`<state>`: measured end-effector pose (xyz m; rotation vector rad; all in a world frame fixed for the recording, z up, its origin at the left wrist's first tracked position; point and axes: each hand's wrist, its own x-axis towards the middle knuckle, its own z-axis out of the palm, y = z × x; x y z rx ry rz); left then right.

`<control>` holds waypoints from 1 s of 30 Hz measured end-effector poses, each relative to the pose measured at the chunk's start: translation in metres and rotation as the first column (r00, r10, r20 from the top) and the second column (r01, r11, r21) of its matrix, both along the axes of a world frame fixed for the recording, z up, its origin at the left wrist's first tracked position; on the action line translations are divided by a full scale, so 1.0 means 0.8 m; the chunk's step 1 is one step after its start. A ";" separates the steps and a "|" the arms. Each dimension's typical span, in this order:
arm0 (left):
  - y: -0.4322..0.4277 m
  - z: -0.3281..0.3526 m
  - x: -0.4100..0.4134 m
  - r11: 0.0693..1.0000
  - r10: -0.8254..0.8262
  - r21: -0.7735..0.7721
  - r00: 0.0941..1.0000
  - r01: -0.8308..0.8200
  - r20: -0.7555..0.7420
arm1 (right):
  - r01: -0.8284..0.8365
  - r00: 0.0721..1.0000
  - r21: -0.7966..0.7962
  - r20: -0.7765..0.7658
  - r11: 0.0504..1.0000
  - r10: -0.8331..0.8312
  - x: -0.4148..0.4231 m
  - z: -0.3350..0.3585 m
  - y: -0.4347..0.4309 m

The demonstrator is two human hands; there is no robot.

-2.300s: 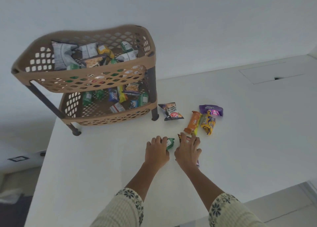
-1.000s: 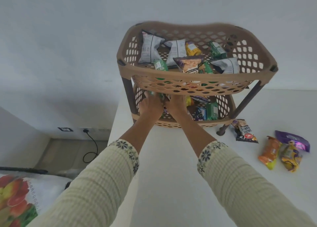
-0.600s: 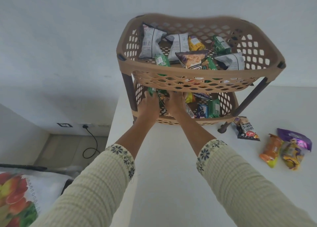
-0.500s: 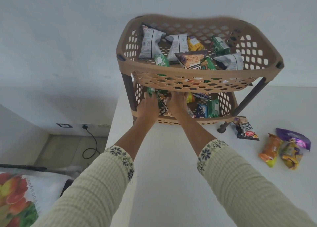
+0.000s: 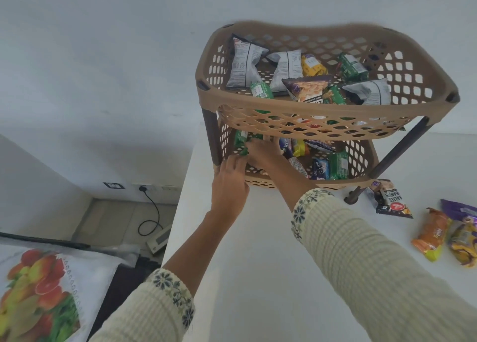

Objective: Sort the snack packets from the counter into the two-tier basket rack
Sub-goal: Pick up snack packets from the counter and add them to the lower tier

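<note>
On a white counter (image 5: 258, 264), a tan perforated plastic two-tier basket rack (image 5: 322, 109) stands upper right. The left hand (image 5: 229, 186) rests slack-fingered on its lower rim. The right hand (image 5: 263, 152) appears to place a green snack packet (image 5: 241, 137) inside, grip unclear. Next, likely: the loose foil packets (image 5: 431, 232) at the right edge.

A fruit-printed bag (image 5: 38, 290) lies near a wall socket (image 5: 142, 187) and its black cord (image 5: 152, 216).

Tan two-tier rack (image 5: 327, 109) full of packets (image 5: 245, 62); perhaps four loose packets (image 5: 430, 232) beside it.
</note>
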<state>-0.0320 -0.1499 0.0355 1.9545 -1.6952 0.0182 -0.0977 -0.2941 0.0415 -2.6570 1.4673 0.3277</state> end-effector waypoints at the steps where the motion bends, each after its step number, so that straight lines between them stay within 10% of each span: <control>1: 0.008 -0.005 0.001 1.000 -0.014 0.006 0.999 0.013 0.036 | -0.017 0.999 -0.014 -0.035 1.000 0.017 0.003 0.001 0.000; 6: 0.024 -0.025 0.007 0.993 -0.085 0.096 0.977 0.068 0.193 | -0.033 0.995 -0.034 -0.091 0.999 0.030 0.004 -0.005 0.011; 12: 0.040 -0.047 0.002 0.989 -0.046 0.145 0.974 0.013 0.223 | 0.022 0.841 0.220 0.524 0.975 -0.137 -0.006 -0.005 0.011; 19: 0.044 -0.057 0.001 0.976 -0.020 0.216 0.970 -0.034 0.243 | 0.197 0.949 0.231 0.200 0.953 -0.244 -0.018 -0.019 0.006; 30: 0.044 -0.055 -0.005 0.943 -0.021 0.323 0.957 -0.078 0.289 | 0.176 0.906 0.062 0.381 0.982 -0.186 -0.028 -0.010 0.028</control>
